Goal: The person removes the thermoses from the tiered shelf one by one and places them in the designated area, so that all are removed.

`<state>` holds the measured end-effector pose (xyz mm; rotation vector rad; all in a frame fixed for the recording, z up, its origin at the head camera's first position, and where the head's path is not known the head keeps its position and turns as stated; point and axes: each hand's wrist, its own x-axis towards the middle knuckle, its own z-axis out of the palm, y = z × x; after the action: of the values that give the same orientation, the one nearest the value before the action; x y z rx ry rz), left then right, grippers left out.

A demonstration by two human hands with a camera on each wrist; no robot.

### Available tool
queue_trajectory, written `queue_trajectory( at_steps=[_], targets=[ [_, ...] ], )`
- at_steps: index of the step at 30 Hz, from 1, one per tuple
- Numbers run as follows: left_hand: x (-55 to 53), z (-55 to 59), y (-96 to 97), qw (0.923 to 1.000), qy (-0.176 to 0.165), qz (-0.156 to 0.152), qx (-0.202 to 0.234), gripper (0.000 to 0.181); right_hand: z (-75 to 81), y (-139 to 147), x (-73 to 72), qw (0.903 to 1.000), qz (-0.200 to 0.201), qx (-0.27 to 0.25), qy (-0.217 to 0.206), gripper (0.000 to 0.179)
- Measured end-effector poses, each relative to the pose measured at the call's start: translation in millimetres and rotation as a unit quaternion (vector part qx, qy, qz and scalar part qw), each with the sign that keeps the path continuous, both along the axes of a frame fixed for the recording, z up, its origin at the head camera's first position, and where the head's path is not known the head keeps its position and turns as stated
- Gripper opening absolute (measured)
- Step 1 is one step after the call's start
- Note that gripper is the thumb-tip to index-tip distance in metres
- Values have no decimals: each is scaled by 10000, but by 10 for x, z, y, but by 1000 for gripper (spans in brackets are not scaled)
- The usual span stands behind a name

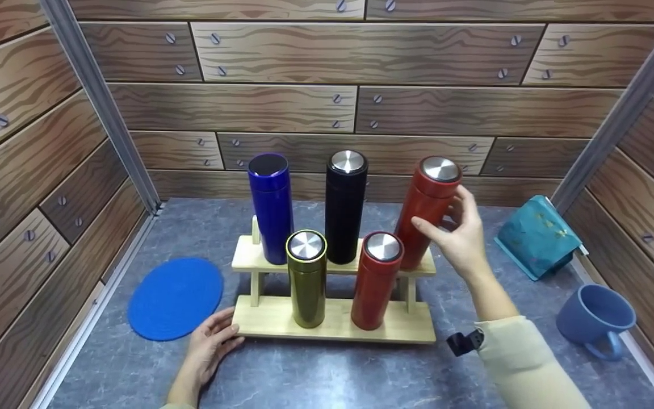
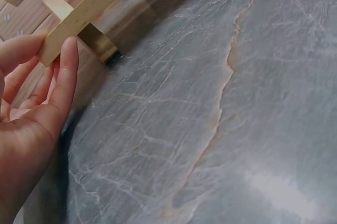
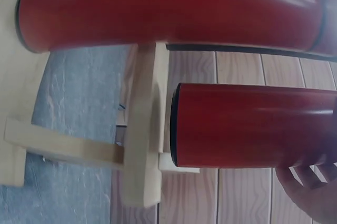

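In the head view, the right hand (image 1: 466,236) is gripping the back red flask (image 1: 421,207) at the right end of the rack's upper shelf (image 1: 243,254), while the left hand (image 1: 210,343) is holding the lower shelf's (image 1: 338,318) front left corner. The black flask (image 1: 345,213) and blue flask (image 1: 273,213) are standing along the upper shelf; the gold flask (image 1: 308,289) and front red flask (image 1: 377,284) are standing below, the red one crowding the gripped flask's foot. The mat (image 1: 174,298) is lying by the desk's (image 1: 338,375) left edge, the bag (image 1: 540,238) is sitting toward its back right corner, and the mug (image 1: 585,318) is standing near its right edge. Open desk is stretching before the rack and between its right end and the mug, the right arm crossing that strip. In the left wrist view, fingers are pinching the shelf's end. In the right wrist view, the gripped flask's base is showing just apart from the upper shelf's edge, a gap separating both red flasks.
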<state>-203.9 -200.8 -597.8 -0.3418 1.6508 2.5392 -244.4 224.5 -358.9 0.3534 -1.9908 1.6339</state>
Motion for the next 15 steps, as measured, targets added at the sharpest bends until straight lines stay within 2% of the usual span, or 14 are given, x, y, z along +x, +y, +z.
queue_trajectory(
  at_steps=[11, 15],
  targets=[
    [4, -32, 19, 9996, -43, 201, 192, 53, 77, 237, 108, 9995, -295, 15, 67, 71],
    [-10, -52, 46, 9997, 38, 121, 212, 53, -34, 446, 41, 9986, -511, -59, 88, 73]
  ],
)
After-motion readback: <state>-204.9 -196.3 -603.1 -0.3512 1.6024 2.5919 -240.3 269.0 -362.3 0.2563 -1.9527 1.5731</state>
